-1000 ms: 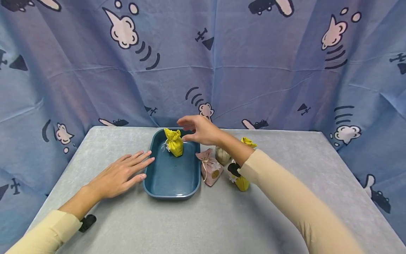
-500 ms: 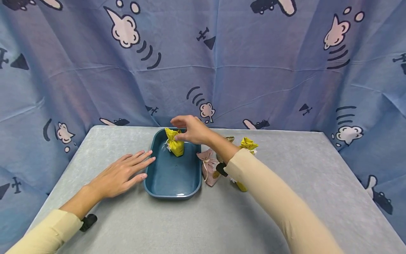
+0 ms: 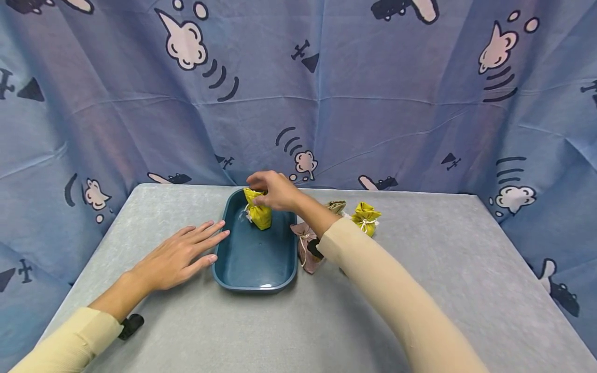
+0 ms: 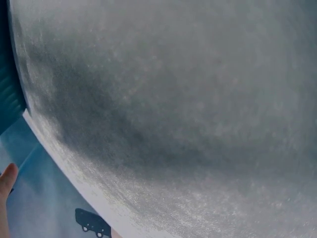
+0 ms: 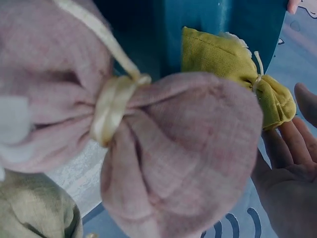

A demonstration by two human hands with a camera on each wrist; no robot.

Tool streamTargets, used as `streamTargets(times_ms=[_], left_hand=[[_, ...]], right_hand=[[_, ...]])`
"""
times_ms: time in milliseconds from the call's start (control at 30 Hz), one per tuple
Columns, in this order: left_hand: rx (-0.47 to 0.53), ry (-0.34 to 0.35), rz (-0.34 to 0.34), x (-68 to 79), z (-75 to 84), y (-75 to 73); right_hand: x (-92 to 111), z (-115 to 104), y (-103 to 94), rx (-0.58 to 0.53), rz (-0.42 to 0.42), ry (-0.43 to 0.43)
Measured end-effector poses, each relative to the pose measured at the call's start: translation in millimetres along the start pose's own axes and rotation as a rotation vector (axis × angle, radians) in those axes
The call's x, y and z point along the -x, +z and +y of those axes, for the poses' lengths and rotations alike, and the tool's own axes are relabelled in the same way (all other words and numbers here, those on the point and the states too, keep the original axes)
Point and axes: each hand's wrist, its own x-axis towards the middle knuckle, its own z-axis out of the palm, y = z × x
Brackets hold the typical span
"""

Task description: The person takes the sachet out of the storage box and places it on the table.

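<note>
A yellow drawstring pouch (image 3: pixel 261 217) stands inside the blue tray (image 3: pixel 254 286), near its back end. My right hand (image 3: pixel 279 192) reaches over the tray's far right side, fingers around the pouch's gathered top. In the right wrist view, the fingers (image 5: pixel 296 141) lie behind the top of the yellow pouch (image 5: pixel 215 57), and the thumb (image 5: pixel 306 103) is a little apart from it. My left hand (image 3: pixel 179 256) lies flat at the tray's left rim, fingers straight and spread, holding nothing.
Right of the tray lies a pink pouch (image 3: pixel 305 248), large and close in the right wrist view. An olive-beige pouch (image 3: pixel 337 206) and another yellow pouch (image 3: pixel 366 215) sit beyond the right forearm, partly hidden. A patterned blue curtain (image 3: pixel 373 103) hangs behind the grey table (image 3: pixel 186 331).
My right hand has moved left and slightly down onto the top of the yellow pouch in the tray. The left hand and the tray have stayed in place.
</note>
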Motion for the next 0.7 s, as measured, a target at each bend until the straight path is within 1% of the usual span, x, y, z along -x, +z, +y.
streamTargets(times_ms=[233,467,700], left_hand=[[0.0,0.004,0.008,-0.2,-0.3,1.2],[-0.002,0.007,0.012,0.2,-0.5,1.5],[-0.005,0.013,0.012,-0.3,-1.2,1.7]], right_hand=[[-4.9,-0.3,5.4,0.045,0.01,0.019],[-5.7,-1.5,9.5,0.109,0.031,0.058],[-4.7,-3.1,10.2,0.094,0.074,0.102]])
